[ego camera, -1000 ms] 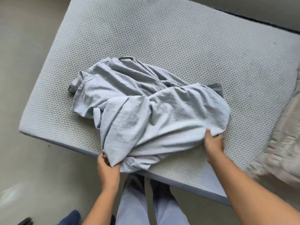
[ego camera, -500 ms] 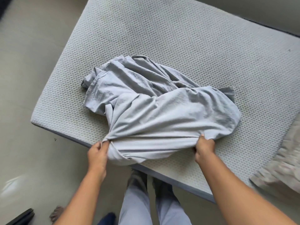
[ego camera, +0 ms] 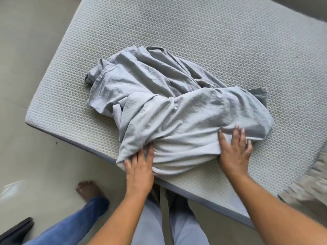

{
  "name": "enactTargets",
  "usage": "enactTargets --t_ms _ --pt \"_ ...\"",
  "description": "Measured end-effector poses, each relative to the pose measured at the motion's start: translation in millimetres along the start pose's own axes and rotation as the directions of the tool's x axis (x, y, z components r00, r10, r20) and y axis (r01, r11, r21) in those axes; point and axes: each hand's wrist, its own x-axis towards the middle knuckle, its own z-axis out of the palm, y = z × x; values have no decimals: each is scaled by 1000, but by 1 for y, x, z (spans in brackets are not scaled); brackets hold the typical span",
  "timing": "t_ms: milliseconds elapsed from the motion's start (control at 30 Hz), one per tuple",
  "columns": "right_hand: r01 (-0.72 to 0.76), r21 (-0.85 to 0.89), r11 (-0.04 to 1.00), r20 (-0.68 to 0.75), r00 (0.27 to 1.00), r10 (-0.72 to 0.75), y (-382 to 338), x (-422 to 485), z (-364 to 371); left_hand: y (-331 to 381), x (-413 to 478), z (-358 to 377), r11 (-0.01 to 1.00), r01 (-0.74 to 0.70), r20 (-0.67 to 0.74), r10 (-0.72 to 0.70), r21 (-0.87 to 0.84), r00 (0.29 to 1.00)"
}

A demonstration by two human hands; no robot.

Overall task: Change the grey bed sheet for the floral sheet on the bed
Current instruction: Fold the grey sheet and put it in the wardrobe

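The grey bed sheet (ego camera: 169, 110) lies in a crumpled bundle on the bare mattress (ego camera: 221, 43), close to its near edge. My left hand (ego camera: 139, 167) presses on the bundle's near left corner with fingers spread. My right hand (ego camera: 235, 147) rests flat on the bundle's near right side, fingers straight and spread. A pale patterned cloth (ego camera: 311, 184), probably the floral sheet, shows blurred at the right edge on the mattress.
The mattress has a honeycomb-textured cover and lies low on a pale tiled floor (ego camera: 26, 68). Another person's bare foot (ego camera: 90, 190) and blue-jeaned leg stand at the lower left. A dark object (ego camera: 16, 230) sits in the bottom left corner.
Both hands let go of the pinched sheet edges and now lie flat on the bundle. The bundle was folded inward toward me. A second person's foot came into view.
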Motion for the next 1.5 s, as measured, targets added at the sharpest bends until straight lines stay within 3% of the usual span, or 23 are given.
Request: enactTargets --t_ms 67,200,300,400,467,533,600,700,767,867,933,1000,1033,1100,1200,1333,1500 --pt "96 7 995 43 994 -96 4 33 -14 -13 18 -17 1000 -1 -2 1 -3 1000" --pt "158 246 956 350 905 -240 22 50 -70 -41 33 -67 982 -56 280 105 -178 954" --pt "274 159 948 635 707 -311 40 38 -119 -45 28 -114 923 -40 488 239 -383 840" --pt "351 106 930 852 451 -267 49 27 -155 -56 26 -141 888 -50 685 387 -457 617" --pt "378 87 922 880 404 -248 47 31 -185 -78 37 -161 857 9 692 409 -515 595" --pt "352 134 926 821 484 -303 39 51 -213 -104 52 -184 820 68 634 384 -569 671" --pt "329 185 926 692 626 -361 22 83 -228 -131 71 -206 767 133 543 308 -627 781" --pt "359 82 930 365 857 -363 -20 132 -235 -164 105 -226 698 237 437 120 -676 892" --pt "353 -12 936 124 929 -349 -51 154 -230 -181 134 -222 686 278 310 -81 -672 947" --pt "275 -26 961 -29 961 -276 -90 166 -204 -187 163 -192 792 337 80 -346 -510 935" --pt "237 33 971 39 971 -238 -110 155 -174 -175 164 -162 799 375 37 -407 -469 913" --pt "229 137 964 185 950 -252 -128 130 -141 -151 149 -135 764 365 42 -407 -532 912" --pt "194 186 963 243 941 -237 -133 113 -125 -134 136 -123 725 372 35 -434 -580 900" --pt "86 263 961 326 929 -173 -140 80 -98 -100 107 -106 560 440 45 -582 -702 812" --pt "-16 373 928 304 947 -106 -148 43 -73 -54 82 -93 375 479 82 -714 -794 695" --pt "80 462 883 77 989 -130 -162 34 -59 -38 83 -83 268 417 121 -700 -869 704" --pt "69 494 867 -3 997 -78 -141 68 -85 -117 88 -75 206 305 76 -704 -930 706"
